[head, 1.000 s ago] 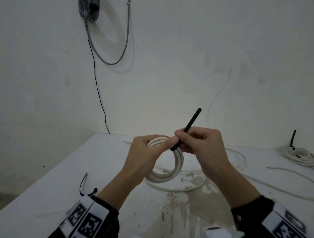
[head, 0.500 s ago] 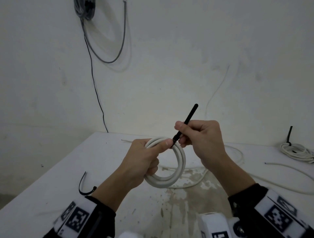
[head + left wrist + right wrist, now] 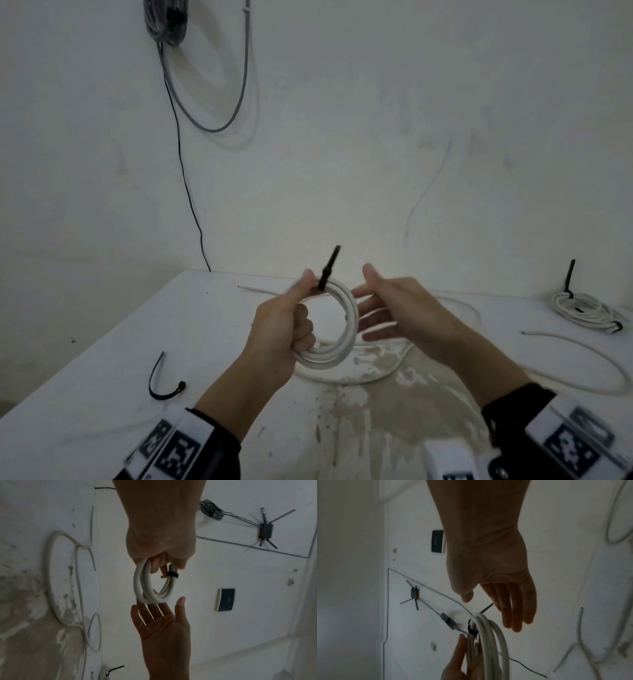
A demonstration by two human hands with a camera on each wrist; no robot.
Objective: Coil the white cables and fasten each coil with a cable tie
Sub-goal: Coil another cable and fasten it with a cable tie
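Note:
My left hand (image 3: 286, 322) grips a small coil of white cable (image 3: 337, 334) above the table, thumb by the top of the loop. A black cable tie (image 3: 328, 269) is cinched round the coil's top and its tail sticks up. In the left wrist view the coil (image 3: 145, 588) hangs from my curled fingers with the tie's band (image 3: 172, 574) round it. My right hand (image 3: 394, 308) is just right of the coil, fingers straight and spread, holding nothing. The right wrist view shows the same open palm (image 3: 505, 588) above the coil (image 3: 488, 635) and the tie (image 3: 471, 628).
A loose white cable (image 3: 565, 356) curves over the stained white table (image 3: 102, 359) behind and right of my hands. A tied white coil (image 3: 585, 310) lies at the far right. A spare black cable tie (image 3: 161, 383) lies front left. Grey cables (image 3: 205, 68) hang on the wall.
My right hand has let go of the tie's tail and opened, drawing back to the right. The tail is shorter above the coil. The left hand keeps its grip.

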